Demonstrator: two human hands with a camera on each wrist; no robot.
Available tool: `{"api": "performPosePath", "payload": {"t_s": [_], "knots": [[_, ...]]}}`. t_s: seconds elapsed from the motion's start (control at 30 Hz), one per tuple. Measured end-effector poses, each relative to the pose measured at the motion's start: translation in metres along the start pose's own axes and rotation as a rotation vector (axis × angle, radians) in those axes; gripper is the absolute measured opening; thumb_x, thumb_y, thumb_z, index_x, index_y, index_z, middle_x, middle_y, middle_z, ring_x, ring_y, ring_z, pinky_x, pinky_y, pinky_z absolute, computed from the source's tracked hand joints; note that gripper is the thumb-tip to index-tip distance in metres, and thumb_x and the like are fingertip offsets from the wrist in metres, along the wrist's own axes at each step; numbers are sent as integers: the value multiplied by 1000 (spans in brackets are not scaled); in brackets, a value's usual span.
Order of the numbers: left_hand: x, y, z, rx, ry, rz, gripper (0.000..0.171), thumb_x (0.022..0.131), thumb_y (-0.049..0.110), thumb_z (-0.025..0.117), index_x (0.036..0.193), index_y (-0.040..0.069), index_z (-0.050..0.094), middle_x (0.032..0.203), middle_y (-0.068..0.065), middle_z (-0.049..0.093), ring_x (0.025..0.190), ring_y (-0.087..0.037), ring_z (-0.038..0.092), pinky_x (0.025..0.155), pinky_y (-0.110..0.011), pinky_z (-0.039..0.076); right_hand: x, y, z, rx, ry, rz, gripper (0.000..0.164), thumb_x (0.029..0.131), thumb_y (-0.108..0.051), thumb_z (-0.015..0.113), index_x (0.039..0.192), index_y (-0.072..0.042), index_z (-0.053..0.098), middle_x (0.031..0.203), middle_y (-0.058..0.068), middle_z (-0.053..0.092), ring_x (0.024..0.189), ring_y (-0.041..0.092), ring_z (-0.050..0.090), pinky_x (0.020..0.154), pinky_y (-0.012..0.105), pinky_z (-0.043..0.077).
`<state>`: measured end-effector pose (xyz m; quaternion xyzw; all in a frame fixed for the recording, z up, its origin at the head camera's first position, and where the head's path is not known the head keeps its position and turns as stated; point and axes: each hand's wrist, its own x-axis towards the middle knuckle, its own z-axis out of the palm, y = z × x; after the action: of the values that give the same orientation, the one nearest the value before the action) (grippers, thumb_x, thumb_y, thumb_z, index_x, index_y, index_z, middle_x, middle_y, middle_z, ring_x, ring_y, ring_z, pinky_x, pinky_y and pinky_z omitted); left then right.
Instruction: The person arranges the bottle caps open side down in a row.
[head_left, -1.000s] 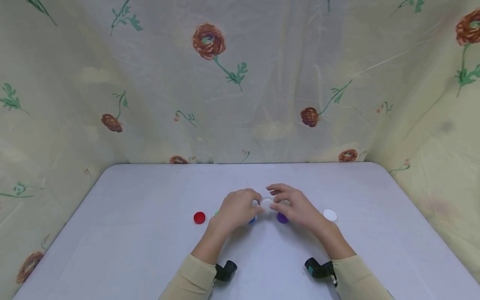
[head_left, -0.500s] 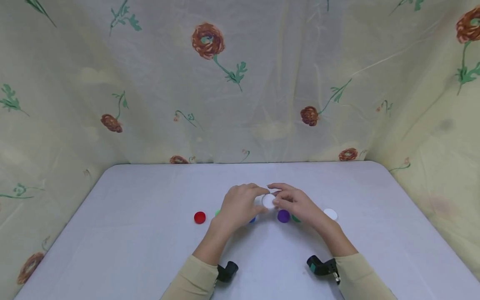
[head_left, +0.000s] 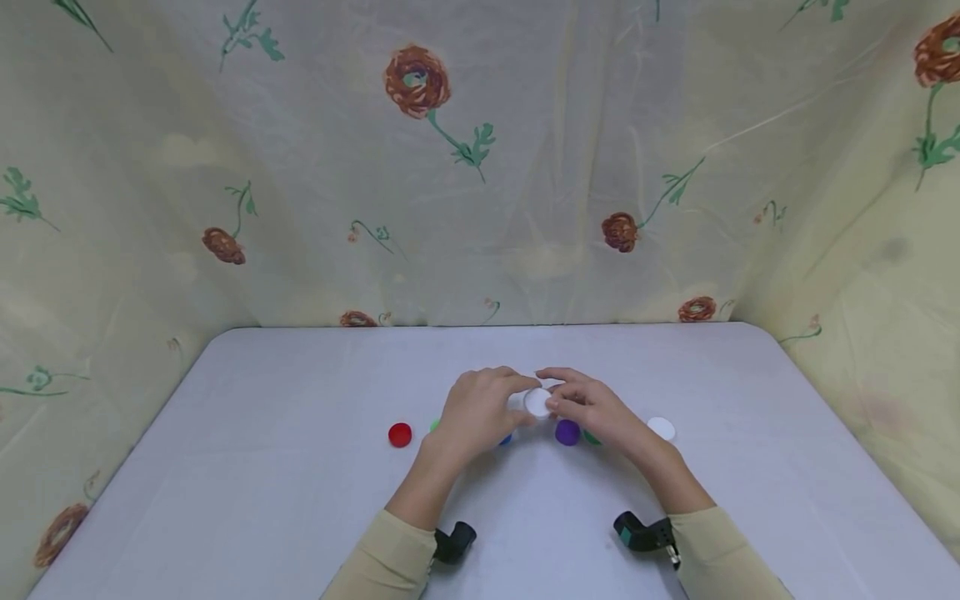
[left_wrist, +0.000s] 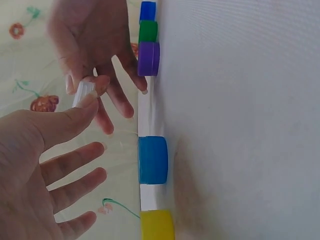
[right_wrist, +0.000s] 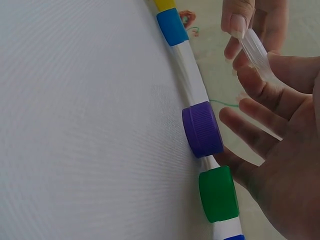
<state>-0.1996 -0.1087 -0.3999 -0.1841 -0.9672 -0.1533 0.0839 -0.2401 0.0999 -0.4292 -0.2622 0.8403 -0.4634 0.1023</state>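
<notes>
A pale, ridged bottle cap (head_left: pixel 537 403) is held up between both hands, above the row of coloured caps. My left hand (head_left: pixel 480 410) pinches its rim with thumb and index finger; the other left fingers spread loose in the left wrist view. From the other side my right hand (head_left: pixel 592 408) pinches the same cap (right_wrist: pixel 256 52) by thumb and index finger. Below it lie a purple cap (head_left: pixel 567 432) and a green cap (right_wrist: pixel 219 194), near the right hand. A light blue cap (left_wrist: pixel 153 160) and a yellow cap (left_wrist: pixel 157 225) lie below the left hand.
On the white table (head_left: pixel 262 500), a red cap (head_left: pixel 400 435) lies at the left of the row and a white cap (head_left: pixel 661 428) at the right. A light green cap (head_left: pixel 434 425) is mostly hidden by the left hand. Flowered cloth (head_left: pixel 525 167) hangs behind.
Over the first half second the right thumb and fingers came onto the held cap, and it tilted to show its face. The green cap came into view. Since then, almost no motion.
</notes>
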Motion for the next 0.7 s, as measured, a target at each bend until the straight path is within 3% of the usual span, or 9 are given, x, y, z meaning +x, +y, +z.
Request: {"api": "performPosePath", "payload": {"t_s": [0.27, 0.47, 0.7], "knots": [[-1, -1, -1, -9, -36, -22, 42, 87, 42, 75, 126, 29, 69, 123, 6, 71, 114, -18, 66, 99, -42, 49, -1, -2, -2, -35, -44, -3, 23, 98, -26, 60, 94, -9, 75, 152, 16, 47, 140, 43, 42, 111, 63, 35], [-1, -2, -1, -2, -61, -33, 45, 87, 45, 74, 128, 29, 68, 124, 6, 70, 115, -18, 65, 100, -43, 49, -1, -2, -1, -129, -49, -23, 17, 93, -25, 68, 99, -11, 76, 152, 14, 47, 141, 43, 41, 111, 64, 34], [-1, -3, 0, -3, -79, -57, 45, 87, 45, 73, 128, 27, 68, 126, 5, 70, 116, -19, 65, 102, -46, 48, 2, -1, 1, -207, 18, -87, 32, 86, -29, 76, 112, -11, 73, 153, 14, 45, 138, 40, 46, 111, 65, 34]]}}
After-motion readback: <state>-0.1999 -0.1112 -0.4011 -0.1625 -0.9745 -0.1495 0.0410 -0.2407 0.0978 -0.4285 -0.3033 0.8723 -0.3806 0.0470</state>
